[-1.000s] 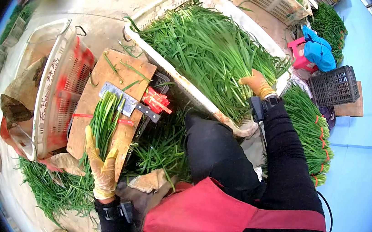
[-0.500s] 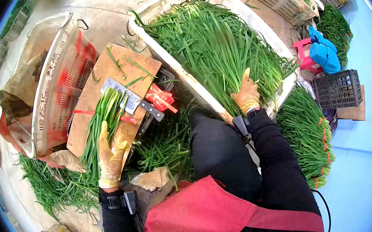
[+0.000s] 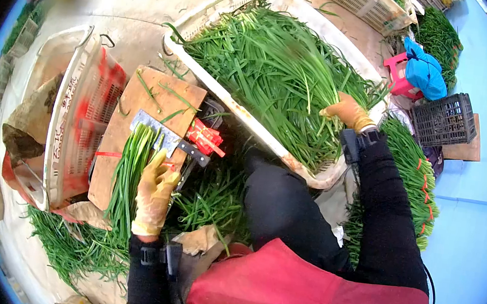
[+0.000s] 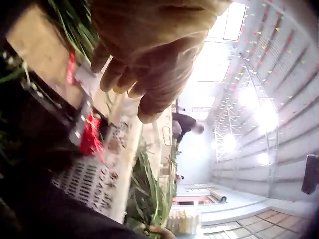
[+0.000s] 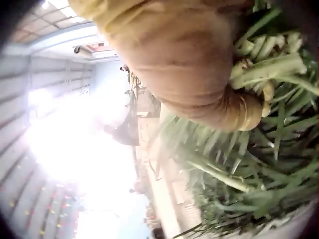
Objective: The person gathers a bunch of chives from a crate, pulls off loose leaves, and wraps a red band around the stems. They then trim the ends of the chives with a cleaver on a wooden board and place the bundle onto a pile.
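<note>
In the head view my gloved right hand (image 3: 347, 111) grips a bunch of long green chives (image 3: 310, 69) at its stalk end, over the right side of a large white crate (image 3: 231, 101). The right wrist view has the fingers curled round pale stalks (image 5: 269, 69). My gloved left hand (image 3: 154, 196) is beside another chive bunch (image 3: 127, 172) lying on a wooden board (image 3: 168, 98), its fingers loosely bent and holding nothing. A red tie (image 3: 110, 154) lies crosswise at that bunch. Beyond the fingertips, a cleaver (image 3: 194, 152) lies flat on the board, its blade partly covered by the bunch.
Red ties (image 3: 204, 135) sit in a pile beside the board. On the left stands a white and red basket (image 3: 87, 128). Loose chives (image 3: 208, 199) lie below the board. Tied bundles (image 3: 409, 171) line the right wall, near a black crate (image 3: 444, 119) and a pink stool (image 3: 399, 74).
The right hand has moved from a pointed-finger pose over the crate's chives up and right, and now grips a bunch. My left hand has shifted up and right beside the bunch on the board.
</note>
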